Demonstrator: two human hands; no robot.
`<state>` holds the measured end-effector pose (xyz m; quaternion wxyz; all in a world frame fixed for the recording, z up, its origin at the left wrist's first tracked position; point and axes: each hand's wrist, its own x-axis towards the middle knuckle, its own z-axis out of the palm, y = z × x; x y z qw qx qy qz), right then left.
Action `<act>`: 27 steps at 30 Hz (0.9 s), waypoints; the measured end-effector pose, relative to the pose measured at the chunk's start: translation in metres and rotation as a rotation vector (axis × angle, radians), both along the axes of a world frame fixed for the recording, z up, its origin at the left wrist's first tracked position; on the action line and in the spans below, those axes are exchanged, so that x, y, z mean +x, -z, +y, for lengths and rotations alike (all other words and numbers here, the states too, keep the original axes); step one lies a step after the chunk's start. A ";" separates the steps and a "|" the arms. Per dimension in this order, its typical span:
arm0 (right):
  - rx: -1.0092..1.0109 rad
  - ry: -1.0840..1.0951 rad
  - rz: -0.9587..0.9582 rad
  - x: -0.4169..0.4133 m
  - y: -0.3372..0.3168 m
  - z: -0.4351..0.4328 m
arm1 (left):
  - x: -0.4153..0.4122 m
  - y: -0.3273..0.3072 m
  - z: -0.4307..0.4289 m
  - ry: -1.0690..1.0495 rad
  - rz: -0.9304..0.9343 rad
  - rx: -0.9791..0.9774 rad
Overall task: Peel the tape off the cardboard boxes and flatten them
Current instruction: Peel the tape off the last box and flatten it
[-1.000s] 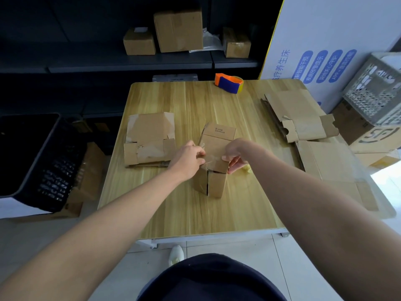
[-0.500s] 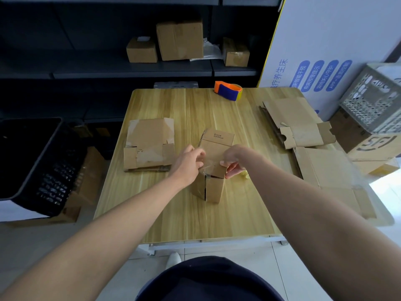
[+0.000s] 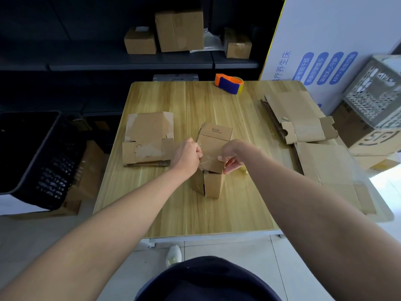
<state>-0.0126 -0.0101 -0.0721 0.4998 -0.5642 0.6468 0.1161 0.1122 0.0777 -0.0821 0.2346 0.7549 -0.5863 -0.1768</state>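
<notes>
Wooden table [image 3: 188, 213] (boxes [image 3: 213, 161], tape dispenser [image 3: 229, 86])

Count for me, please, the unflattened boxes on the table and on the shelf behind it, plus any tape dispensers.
Standing box on the table: 1
Sealed boxes on the shelf: 3
Tape dispenser: 1
Total: 5

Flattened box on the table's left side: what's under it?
Beneath the flattened box, a cardboard edge pokes out along its near side, resting on the table. How many sheets lie under there is covered.
</notes>
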 end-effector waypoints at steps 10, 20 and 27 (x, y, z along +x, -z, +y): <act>-0.012 -0.022 0.012 0.001 -0.001 0.000 | -0.001 0.001 0.000 0.205 -0.366 0.033; -0.004 0.018 -0.003 0.002 -0.002 0.000 | 0.025 0.004 0.012 0.136 -0.086 0.023; 0.014 0.025 0.017 0.004 -0.005 0.000 | 0.025 0.000 0.005 0.143 -0.075 0.078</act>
